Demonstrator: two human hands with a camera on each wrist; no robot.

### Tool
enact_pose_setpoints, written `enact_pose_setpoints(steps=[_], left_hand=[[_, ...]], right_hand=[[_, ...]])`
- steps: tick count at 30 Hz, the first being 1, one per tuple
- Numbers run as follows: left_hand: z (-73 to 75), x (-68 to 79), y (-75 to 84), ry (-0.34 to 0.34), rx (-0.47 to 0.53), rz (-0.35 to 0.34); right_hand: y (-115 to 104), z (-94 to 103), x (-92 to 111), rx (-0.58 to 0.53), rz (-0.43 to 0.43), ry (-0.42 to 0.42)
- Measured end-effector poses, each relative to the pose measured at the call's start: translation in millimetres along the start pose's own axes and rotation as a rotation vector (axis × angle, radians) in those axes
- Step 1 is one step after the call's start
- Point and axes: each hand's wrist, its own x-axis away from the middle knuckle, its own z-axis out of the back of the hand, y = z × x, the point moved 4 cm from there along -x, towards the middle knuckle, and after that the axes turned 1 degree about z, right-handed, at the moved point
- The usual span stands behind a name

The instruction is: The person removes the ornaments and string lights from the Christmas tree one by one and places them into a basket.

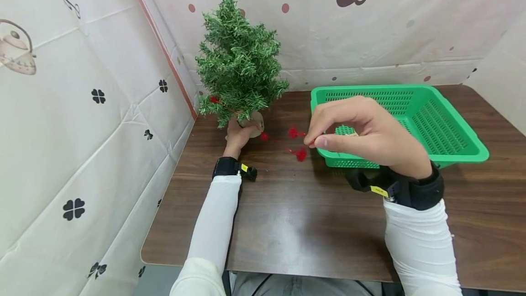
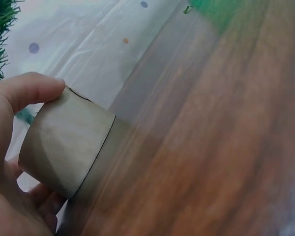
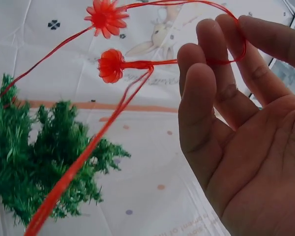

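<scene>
A small green artificial Christmas tree (image 1: pixel 242 58) stands at the back left of the table. My left hand (image 1: pixel 237 137) grips its pale round base (image 2: pixel 71 142), thumb on the upper rim and fingers around the far side. In front of the basket, my right hand (image 1: pixel 370 131) pinches a thin red string garland (image 3: pixel 83 160) between thumb and fingertips. Red flower-shaped beads (image 3: pixel 110 66) hang along the string, which runs leftward toward the tree. Another red bead (image 1: pixel 214 99) shows among the lower left branches. In the right wrist view the string loops behind the fingers.
A green plastic basket (image 1: pixel 464 145) with slotted walls sits at the back right, partly hidden by my right hand. Patterned white sheeting (image 1: pixel 123 150) rises along the left and back of the brown wooden table (image 1: pixel 296 223).
</scene>
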Motion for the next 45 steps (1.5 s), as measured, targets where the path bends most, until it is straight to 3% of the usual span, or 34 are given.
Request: enact_pose_setpoints(steps=[5, 12, 20, 26, 29, 32, 38, 42, 45], left_hand=[[-0.2, -0.8, -2.3, 0.006, -0.023, -0.003], [-1.3, -2.9, -5.2, 0.0, -0.141, 0.024], [-4.0, -19.0, -13.5, -0.076, -0.137, 0.016], [1.1, -13.5, -7.6, -0.117, -0.181, 0.04], [4.4, -8.9, -7.0, -0.167, -0.22, 0.08], [6.0, -6.4, -5.7, -0.205, -0.163, 0.089], [8.6, -1.2, -6.6, -0.213, 0.079, 0.152], [9.7, 2.4, -10.2, -0.183, 0.134, 0.222], [10.6, 4.6, -11.9, -0.164, 0.151, 0.226]], right_hand=[[-3.8, -6.8, -2.3, -0.071, 0.068, -0.052], [-9.3, -10.7, -4.0, -0.174, 0.131, -0.045], [-11.1, -15.2, -4.0, -0.276, 0.114, 0.116], [-16.1, -31.9, -11.3, -0.286, 0.136, 0.139], [-19.0, -35.8, -13.3, -0.299, 0.151, 0.197], [-20.0, -32.8, -10.6, -0.331, 0.173, 0.278], [-16.9, -21.5, -2.3, -0.348, 0.217, 0.404], [-14.0, -14.3, 1.8, -0.383, 0.251, 0.44], [-12.2, -9.0, 3.7, -0.417, 0.278, 0.451]])
